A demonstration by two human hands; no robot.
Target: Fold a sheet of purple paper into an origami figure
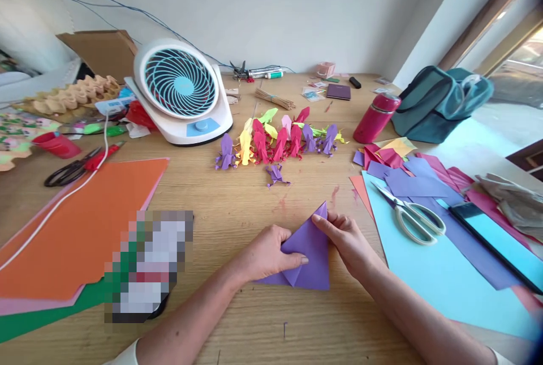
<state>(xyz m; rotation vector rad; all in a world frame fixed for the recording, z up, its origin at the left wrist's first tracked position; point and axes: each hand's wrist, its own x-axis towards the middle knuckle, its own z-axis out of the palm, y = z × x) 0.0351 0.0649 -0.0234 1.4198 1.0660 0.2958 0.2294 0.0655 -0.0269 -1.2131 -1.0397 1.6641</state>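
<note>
A purple sheet of origami paper, partly folded with a raised pointed corner, is between my two hands low over the table. My left hand grips its left side, thumb lying across the front and fingers behind. At the upper right edge, my right hand pinches the paper just below the point. A small purple folded paper figure sits beyond the paper. Behind it stands a group of folded paper figures in red, yellow, purple and green.
On the right lie white-handled scissors, a light blue sheet, purple scraps and a phone. To the left are orange sheets and a blurred-out device. A white fan, a red bottle and a teal bag stand farther back.
</note>
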